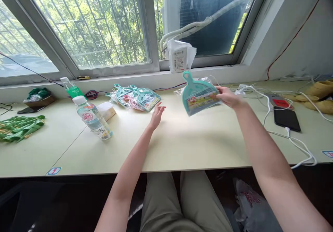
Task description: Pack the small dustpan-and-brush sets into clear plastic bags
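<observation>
Far left on the desk: a heap of green plastic pieces, then a dark phone and a small box with a green bundle. Next, two water bottles — green-label one near the sill, clear one tilted toward the camera, a tissue box just behind it.

Stack of packaged teal dustpan sets lies flat by the window, well apart from both hands.

Left hand hovers just above the desk, fingers loosely spread, holding nothing.

Right hand pinches the lower right edge of one packaged teal dustpan, held in the air above the desk, handle loop up and left, tilted. Judgement: light, stiff plastic in a thin slick film wrap — the film may slide, so grip the rigid pan edge or the handle, not loose wrap. Not fragile.

Behind it on the sill, a white labelled bag. To the right: white cables, a black phone on charge, a red card, yellow gloves. Cables lie nearest the right forearm — snag risk if the arm sweeps right.
</observation>
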The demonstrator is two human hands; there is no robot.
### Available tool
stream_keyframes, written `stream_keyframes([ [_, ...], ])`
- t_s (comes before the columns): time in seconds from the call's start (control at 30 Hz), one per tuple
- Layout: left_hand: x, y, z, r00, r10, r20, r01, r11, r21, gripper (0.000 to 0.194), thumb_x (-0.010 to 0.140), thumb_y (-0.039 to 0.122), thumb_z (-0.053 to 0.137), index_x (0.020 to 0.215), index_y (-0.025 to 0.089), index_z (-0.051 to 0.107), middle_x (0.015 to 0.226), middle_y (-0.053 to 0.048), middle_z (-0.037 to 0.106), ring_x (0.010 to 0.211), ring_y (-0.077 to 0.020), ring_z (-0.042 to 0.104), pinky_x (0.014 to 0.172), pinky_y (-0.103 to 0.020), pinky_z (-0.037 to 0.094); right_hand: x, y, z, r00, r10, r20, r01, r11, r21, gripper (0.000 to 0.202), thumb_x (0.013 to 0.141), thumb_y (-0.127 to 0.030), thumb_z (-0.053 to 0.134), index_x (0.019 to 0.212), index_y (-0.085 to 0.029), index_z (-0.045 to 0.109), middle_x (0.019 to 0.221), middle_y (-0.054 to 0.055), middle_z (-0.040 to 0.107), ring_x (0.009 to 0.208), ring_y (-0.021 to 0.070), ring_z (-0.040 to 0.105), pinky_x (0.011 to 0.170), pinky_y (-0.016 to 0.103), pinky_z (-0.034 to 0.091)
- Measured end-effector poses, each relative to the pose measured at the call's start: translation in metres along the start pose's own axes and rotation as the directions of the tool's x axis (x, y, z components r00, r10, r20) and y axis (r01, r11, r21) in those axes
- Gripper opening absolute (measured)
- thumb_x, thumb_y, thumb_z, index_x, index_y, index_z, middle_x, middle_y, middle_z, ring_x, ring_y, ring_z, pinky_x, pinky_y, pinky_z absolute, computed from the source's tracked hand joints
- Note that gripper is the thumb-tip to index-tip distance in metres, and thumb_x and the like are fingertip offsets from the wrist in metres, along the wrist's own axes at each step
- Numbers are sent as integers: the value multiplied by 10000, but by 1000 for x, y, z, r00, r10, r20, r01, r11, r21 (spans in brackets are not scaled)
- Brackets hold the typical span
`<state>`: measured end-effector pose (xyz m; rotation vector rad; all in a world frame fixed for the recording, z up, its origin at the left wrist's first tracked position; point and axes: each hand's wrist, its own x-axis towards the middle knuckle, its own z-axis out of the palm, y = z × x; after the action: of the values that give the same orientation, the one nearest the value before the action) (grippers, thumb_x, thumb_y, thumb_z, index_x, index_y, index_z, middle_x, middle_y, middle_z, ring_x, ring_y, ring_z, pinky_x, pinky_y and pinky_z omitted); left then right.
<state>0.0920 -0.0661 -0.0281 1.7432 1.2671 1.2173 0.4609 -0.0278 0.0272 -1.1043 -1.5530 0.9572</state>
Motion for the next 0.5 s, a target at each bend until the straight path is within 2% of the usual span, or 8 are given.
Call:
stream_keyframes([
  [0.07,5,-8,-13,976,37,-214,14,972,233,426,940,309,444,1349,190,444,1327,-136,581,1275,-230,512,1117,-414,349,8,11,-35,996,48,-74,-52,997,-59,555,562,-439,867,1051,-222,718,1000,97,740,910,280,696,819,458,567],
  [0.13,10,-17,-27,906,43,-420,139,910,392,413,899,252,481,1308,193,492,1380,-137,526,1358,-262,414,1154,-425,295,19,29,-54,978,106,-182,-142,969,-200,472,625,-440,827,1029,-221,717,1051,126,730,986,311,687,854,487,557],
  [0.2,12,-26,-41,821,2,-571,294,856,426,415,883,227,473,1294,185,513,1416,-154,472,1381,-299,367,1137,-448,314,29,50,-53,929,132,-345,-266,888,-376,433,653,-407,806,1028,-212,713,1209,184,673,1189,390,594,962,585,482],
  [0.23,12,-30,-47,787,-36,-616,361,836,412,415,878,226,471,1288,181,521,1424,-166,453,1377,-318,363,1115,-460,340,33,60,-45,902,116,-416,-312,841,-441,446,663,-376,798,1061,-198,702,1331,215,596,1317,432,477,1023,651,400],
  [0.3,13,-36,-56,750,-147,-645,469,805,363,400,869,238,484,1261,185,544,1418,-184,444,1354,-347,384,1075,-479,374,41,74,-21,855,15,-518,-357,741,-568,504,718,-298,735,1194,-161,641,1532,236,374,1471,448,204,1090,730,223],
  [0.37,13,-41,-60,747,-274,-606,541,781,313,369,865,253,497,1225,198,562,1384,-185,475,1327,-357,424,1067,-491,372,46,78,14,825,-156,-543,-327,652,-684,539,799,-206,596,1331,-140,536,1606,215,227,1512,392,76,1117,727,140],
  [0.43,14,-43,-60,755,-351,-553,567,774,282,356,863,258,499,1209,204,562,1357,-181,503,1318,-351,449,1075,-490,359,48,71,57,805,-344,-484,-203,605,-769,546,849,-124,441,1392,-172,480,1601,179,262,1517,322,118,1143,676,146],
  [0.5,16,-44,-58,770,-363,-524,555,786,272,366,857,251,495,1217,204,547,1353,-181,512,1326,-342,450,1075,-484,357,47,56,109,797,-499,-340,8,572,-820,553,874,-80,337,1381,-228,502,1538,140,394,1491,273,227,1156,616,181],
])
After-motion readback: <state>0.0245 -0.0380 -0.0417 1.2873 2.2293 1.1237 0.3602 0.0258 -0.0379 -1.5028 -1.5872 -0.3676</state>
